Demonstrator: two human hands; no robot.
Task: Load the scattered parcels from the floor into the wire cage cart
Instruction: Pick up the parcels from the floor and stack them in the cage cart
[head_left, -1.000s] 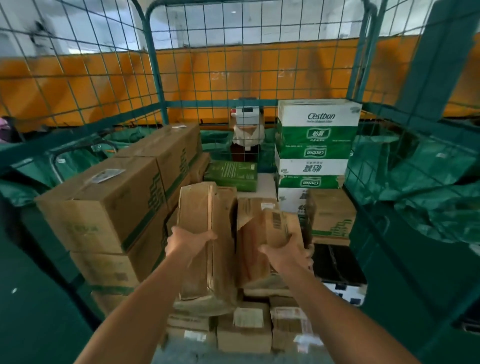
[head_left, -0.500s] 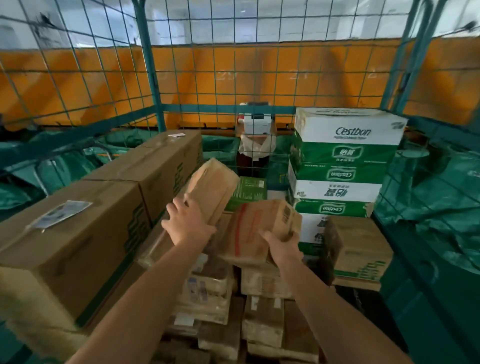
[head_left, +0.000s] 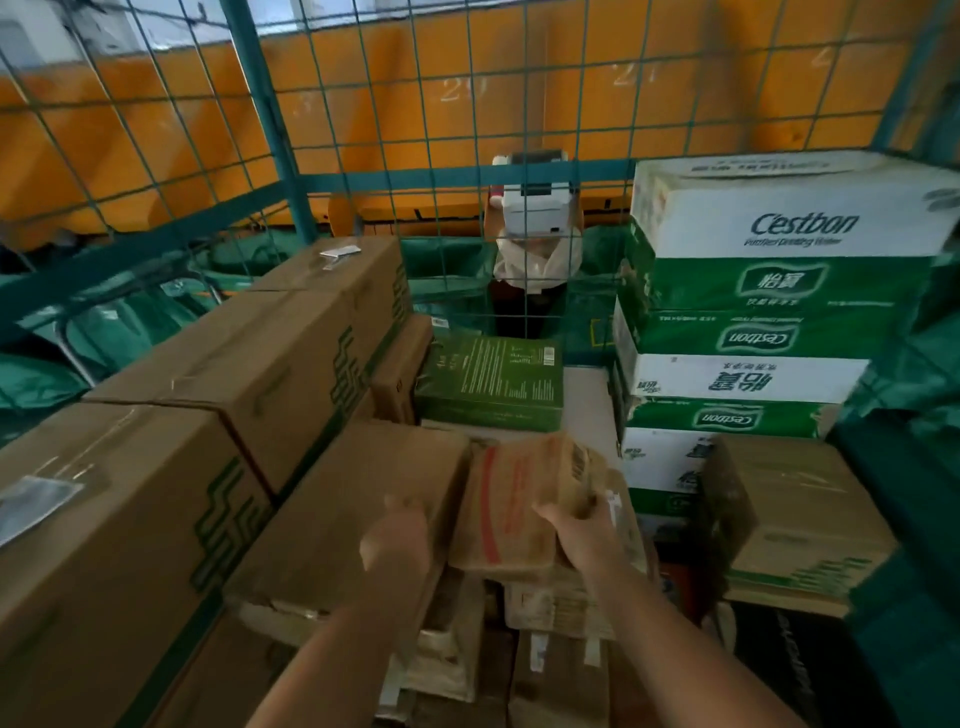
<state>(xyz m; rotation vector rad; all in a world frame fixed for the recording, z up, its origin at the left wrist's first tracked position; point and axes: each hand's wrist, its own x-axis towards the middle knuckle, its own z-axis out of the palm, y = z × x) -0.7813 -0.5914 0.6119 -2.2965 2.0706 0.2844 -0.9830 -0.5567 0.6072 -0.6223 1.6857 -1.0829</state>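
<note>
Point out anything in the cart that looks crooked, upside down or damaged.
Two Cestbon cartons in the white-and-green stack sit upside down, print inverted, under an upright top Cestbon carton. The red-striped parcel gripped by the right hand lies tilted and looks crumpled. Nothing looks spilled.
</note>
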